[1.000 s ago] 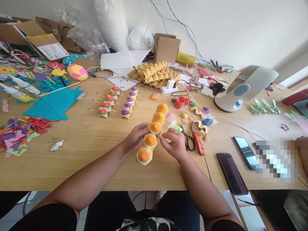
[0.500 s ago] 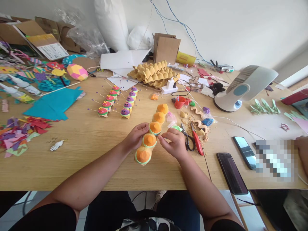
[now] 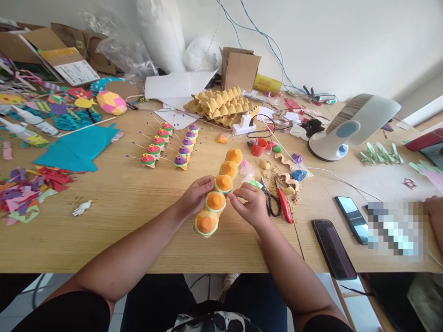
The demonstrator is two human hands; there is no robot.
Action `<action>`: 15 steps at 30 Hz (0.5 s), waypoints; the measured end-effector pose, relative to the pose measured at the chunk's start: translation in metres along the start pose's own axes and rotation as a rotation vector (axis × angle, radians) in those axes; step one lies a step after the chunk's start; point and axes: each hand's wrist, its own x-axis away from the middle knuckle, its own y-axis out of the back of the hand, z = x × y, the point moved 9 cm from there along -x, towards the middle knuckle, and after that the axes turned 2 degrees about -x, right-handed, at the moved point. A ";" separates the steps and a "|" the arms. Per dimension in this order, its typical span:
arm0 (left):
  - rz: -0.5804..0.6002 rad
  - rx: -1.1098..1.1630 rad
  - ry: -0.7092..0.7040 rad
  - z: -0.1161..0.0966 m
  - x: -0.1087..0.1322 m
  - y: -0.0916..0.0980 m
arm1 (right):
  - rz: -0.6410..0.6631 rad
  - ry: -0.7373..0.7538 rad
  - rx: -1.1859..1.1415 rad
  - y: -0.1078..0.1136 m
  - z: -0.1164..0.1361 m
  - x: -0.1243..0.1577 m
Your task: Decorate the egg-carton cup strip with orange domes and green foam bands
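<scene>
An orange egg-carton strip [image 3: 218, 193] of several round cups, some ringed in green clay, lies slanted on the wooden table [image 3: 121, 230]. My left hand [image 3: 195, 195] grips its left side near the middle cups, fingers curled. My right hand [image 3: 249, 204] is closed in a pinch against the strip's right side, by the green ring of a middle cup. What the pinch holds is too small to make out. Bits of green clay [image 3: 255, 184] lie just beyond my right hand.
Red-handled scissors [image 3: 278, 202] and carton scraps lie right of my hands. Two finished decorated strips [image 3: 169, 145] with pins sit further back. Two phones [image 3: 334, 246] lie at the right, a fan [image 3: 349, 127] behind them. Coloured paper covers the left side; another person's hand [image 3: 435, 216] shows at the right edge.
The near end of the strip has shifted slightly left and up. Both hands stay on it in nearly the same places.
</scene>
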 end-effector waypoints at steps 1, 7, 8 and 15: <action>0.000 0.001 0.000 0.000 0.000 0.000 | 0.005 0.009 -0.013 0.000 0.001 0.000; -0.011 -0.001 0.006 0.002 -0.001 0.003 | -0.003 0.025 -0.035 0.001 0.002 0.001; -0.012 -0.005 0.007 0.002 -0.001 0.003 | -0.003 0.015 -0.025 0.001 0.001 0.001; -0.011 -0.012 0.014 0.001 0.000 0.001 | 0.012 -0.054 -0.060 -0.001 -0.005 0.000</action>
